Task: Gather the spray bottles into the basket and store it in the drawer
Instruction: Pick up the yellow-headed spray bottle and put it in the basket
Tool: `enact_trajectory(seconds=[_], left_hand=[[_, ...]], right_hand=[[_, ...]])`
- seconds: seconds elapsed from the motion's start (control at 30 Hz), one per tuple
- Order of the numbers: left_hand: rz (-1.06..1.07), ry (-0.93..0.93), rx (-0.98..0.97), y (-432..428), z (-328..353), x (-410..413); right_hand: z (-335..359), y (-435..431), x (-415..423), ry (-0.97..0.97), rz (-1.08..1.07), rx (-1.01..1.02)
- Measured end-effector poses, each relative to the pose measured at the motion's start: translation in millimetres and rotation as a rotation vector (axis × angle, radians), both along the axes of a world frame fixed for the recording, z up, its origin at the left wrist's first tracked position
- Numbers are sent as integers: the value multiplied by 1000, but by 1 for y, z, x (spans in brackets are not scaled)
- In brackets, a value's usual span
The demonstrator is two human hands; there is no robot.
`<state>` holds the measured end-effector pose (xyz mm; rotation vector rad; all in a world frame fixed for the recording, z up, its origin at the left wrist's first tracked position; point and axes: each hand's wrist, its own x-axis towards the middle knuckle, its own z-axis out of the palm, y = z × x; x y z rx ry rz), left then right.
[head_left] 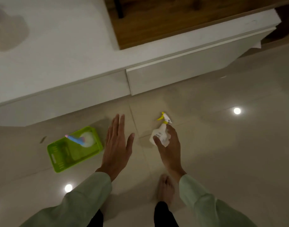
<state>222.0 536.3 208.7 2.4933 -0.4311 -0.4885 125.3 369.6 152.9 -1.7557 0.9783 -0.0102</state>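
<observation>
A lime-green plastic basket (58, 161) stands on the tiled floor at the left. A white spray bottle with a blue and pink head (85, 139) stands in its far corner. My right hand (169, 149) grips a second white spray bottle with a yellow trigger (160, 133), held just above the floor to the right of the basket. My left hand (116, 148) hovers flat with fingers spread, between the basket and the held bottle, holding nothing. Two white drawer fronts (173, 77) of a low cabinet run across the frame beyond, both shut.
The white cabinet top (50, 51) fills the upper left, with a wooden surface (157, 22) behind it. My bare foot (166, 189) stands on the glossy floor below my right hand. Ceiling lights reflect in the tiles (237, 110).
</observation>
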Motion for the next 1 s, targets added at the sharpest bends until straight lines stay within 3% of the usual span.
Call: enact_trajectory(seconds=[0.17,0.47,0.63,0.8,1.0], left_hand=[[-87,44,50,-65,-35,-5],[-199,114,148,-100,-171,17],[-229,105,168,-91,-219,27],[-184,102,160,-70,-211,31],[-100,39,132,-39,-125,41]], right_hand=[[-36,-69,-6,185,-40,38],[-195,-97,33,403,-180,269],[-255,-82,46,369,-278,385],[-242,-79,47,283,-292,493],[-141,-64,58,127,-171,424]])
